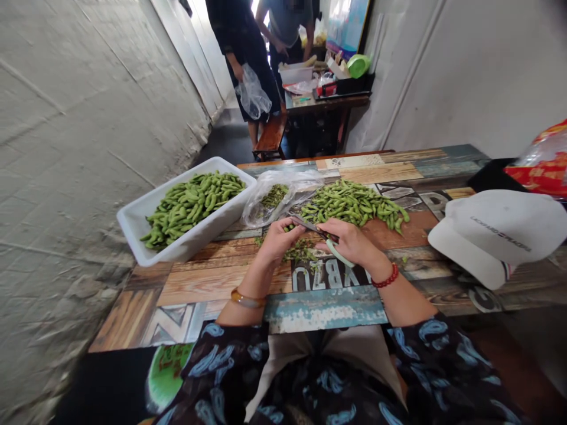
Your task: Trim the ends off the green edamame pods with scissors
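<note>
My right hand (348,239) is closed round a pair of scissors (340,254) with pale green handles. Their blades point left, toward the fingers of my left hand (280,239). Between those pinched fingers a green soybean pod (290,226) partly shows; the rest is hidden. Just past my hands lies a loose heap of soybean pods (349,202) on the table. A clear plastic bag (254,208) with green trimmings (274,195) inside rests beside the heap. More small trimmings (301,252) are scattered beneath my hands.
A white tub (133,223) of pods (195,203) stands at the left of the wooden-patterned table (186,289). On the right are a white cap (505,230) and a red package (540,171). Two people stand beyond, near a second table (328,101) and a stool (271,134).
</note>
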Tool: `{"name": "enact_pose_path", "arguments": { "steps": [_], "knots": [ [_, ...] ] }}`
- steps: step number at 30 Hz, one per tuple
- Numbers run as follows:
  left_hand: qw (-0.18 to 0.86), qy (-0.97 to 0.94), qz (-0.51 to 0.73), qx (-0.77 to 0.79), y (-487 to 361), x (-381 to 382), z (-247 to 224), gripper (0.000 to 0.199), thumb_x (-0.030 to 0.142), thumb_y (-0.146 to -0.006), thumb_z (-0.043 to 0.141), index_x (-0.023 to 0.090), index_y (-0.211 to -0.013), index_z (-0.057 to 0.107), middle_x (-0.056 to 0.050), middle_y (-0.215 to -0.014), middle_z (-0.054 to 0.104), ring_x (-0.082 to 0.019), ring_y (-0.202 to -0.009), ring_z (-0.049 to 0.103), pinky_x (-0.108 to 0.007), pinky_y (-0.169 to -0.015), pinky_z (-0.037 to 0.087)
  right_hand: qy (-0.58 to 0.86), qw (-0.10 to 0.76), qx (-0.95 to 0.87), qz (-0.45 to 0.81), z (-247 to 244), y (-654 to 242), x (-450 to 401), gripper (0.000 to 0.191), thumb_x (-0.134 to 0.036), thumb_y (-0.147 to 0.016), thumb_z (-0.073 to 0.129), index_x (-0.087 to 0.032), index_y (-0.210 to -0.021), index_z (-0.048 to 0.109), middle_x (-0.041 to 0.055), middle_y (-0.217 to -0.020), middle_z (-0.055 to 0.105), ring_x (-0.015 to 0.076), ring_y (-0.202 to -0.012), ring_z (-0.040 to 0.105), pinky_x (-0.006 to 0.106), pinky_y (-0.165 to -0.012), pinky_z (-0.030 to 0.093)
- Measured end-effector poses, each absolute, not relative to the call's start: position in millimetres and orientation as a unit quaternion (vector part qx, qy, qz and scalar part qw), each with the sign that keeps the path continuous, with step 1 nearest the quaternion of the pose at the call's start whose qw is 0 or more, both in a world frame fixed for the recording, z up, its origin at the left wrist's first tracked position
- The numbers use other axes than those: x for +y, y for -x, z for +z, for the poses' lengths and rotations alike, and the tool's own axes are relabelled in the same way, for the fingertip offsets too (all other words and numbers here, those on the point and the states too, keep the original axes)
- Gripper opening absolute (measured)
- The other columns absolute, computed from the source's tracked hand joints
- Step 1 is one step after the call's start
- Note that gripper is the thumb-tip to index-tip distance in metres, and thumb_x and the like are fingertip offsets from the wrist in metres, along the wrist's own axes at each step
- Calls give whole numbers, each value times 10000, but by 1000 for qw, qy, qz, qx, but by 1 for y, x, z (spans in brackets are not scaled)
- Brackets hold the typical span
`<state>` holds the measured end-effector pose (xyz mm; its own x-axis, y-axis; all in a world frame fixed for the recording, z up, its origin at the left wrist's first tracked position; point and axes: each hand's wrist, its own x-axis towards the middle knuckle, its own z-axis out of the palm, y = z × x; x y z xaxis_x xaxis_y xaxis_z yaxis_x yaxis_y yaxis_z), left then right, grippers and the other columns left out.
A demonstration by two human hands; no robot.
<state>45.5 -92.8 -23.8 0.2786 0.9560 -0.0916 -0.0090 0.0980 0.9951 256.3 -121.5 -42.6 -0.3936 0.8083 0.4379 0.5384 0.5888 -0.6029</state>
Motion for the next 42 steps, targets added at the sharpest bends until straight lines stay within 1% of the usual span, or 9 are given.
{"name": "enact_pose_path", "arguments": {
  "steps": [6, 11, 14, 18, 25, 29, 35, 39, 42],
  "knots": [
    [588, -536, 410, 446, -46, -92, -23, 318, 418, -663, 796, 147, -724, 642, 56, -532, 485, -44, -436, 379, -187, -434, 255, 406, 345, -830, 167, -44, -259, -121, 301, -341, -858, 719, -181, -1111, 690, 84, -944, 683, 226, -875, 661, 341, -806, 532],
    [604, -501, 426, 451, -46, -92, -21, 329, 385, -634, 813, 163, -798, 632, 81, -497, 436, -41, -411, 353, -181, -414, 222, 434, 386, -799, 155, -49, -260, -118, 362, -366, -815, 763, -177, -1118, 702, 93, -959, 702, 237, -867, 679, 350, -799, 546],
    [632, -457, 440, 445, -45, -92, -19, 387, 390, -611, 830, 175, -835, 599, 86, -533, 455, -34, -406, 359, -172, -396, 204, 459, 408, -776, 140, -50, -260, -116, 370, -397, -832, 739, -184, -1132, 700, 97, -974, 707, 243, -877, 681, 365, -801, 549],
    [670, -419, 458, 407, -45, -93, -15, 414, 404, -624, 831, 187, -801, 527, 83, -532, 467, -44, -422, 387, -159, -383, 192, 470, 410, -770, 135, -49, -259, -116, 372, -439, -856, 703, -179, -1122, 696, 83, -919, 697, 227, -831, 668, 348, -776, 541],
    [697, -367, 489, 374, -45, -91, -14, 453, 350, -572, 868, 171, -777, 506, 45, -656, 584, -34, -453, 432, -149, -378, 223, 461, 393, -784, 136, -45, -256, -120, 382, -419, -838, 726, -188, -1139, 685, 81, -942, 671, 224, -822, 644, 344, -748, 539],
    [702, -349, 500, 368, -45, -91, -15, 444, 326, -562, 875, 172, -772, 517, 57, -602, 551, -36, -447, 427, -145, -377, 230, 441, 386, -796, 151, -44, -253, -123, 464, -408, -816, 753, -177, -1205, 648, 89, -993, 647, 197, -764, 612, 340, -721, 539],
    [713, -344, 497, 356, -48, -94, -18, 409, 296, -577, 859, 179, -793, 533, 82, -512, 482, -44, -428, 415, -143, -371, 225, 439, 369, -804, 156, -43, -250, -125, 462, -361, -822, 749, -201, -1237, 624, 87, -1026, 634, 208, -823, 619, 341, -743, 535],
    [720, -364, 476, 350, -51, -95, -19, 394, 311, -598, 850, 170, -779, 530, 49, -624, 579, -35, -441, 436, -142, -368, 229, 440, 370, -804, 156, -42, -251, -125, 448, -371, -836, 736, -195, -1233, 627, 75, -976, 623, 184, -737, 580, 333, -697, 522],
    [713, -394, 461, 351, -52, -97, -18, 359, 336, -641, 826, 160, -816, 567, 22, -722, 636, -31, -452, 448, -143, -370, 231, 443, 373, -800, 159, -42, -252, -124, 436, -349, -834, 739, -208, -1233, 632, 74, -992, 623, 179, -741, 586, 322, -689, 524]
  ]
}}
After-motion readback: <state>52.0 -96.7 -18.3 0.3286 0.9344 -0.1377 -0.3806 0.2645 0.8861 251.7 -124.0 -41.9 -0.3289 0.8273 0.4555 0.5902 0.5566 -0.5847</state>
